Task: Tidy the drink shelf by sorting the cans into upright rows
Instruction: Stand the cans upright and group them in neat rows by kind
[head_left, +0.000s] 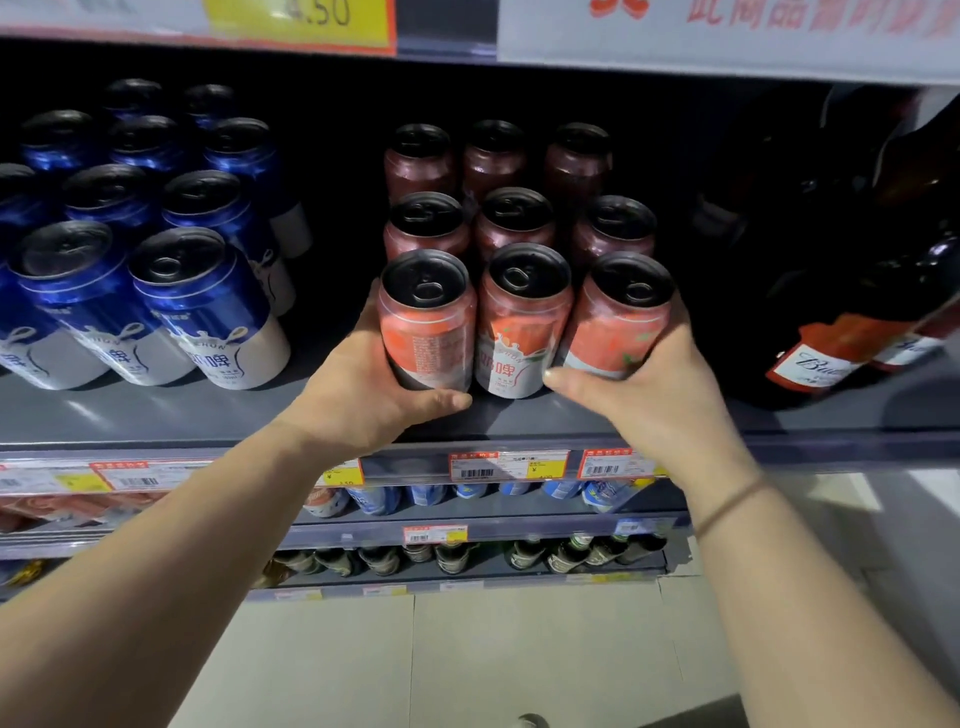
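Several orange-and-white cans stand upright in three rows on the grey shelf (156, 410). The front row holds a left can (428, 327), a middle can (522, 322) and a right can (621, 322). My left hand (363, 384) wraps the left can from its outer side, thumb under its base. On the other side, my right hand (654, 384) cups the right can, with the thumb reaching toward the middle can. The three front cans sit pressed together between my hands. Behind them more cans (511, 221) stand in shadow.
Several blue-and-white cans (202, 306) stand upright on the same shelf to the left, with a bare gap between the two groups. Dark glass bottles (852, 312) with red labels stand to the right. Price tags (506, 465) line the shelf edge; lower shelves hold cans and bottles.
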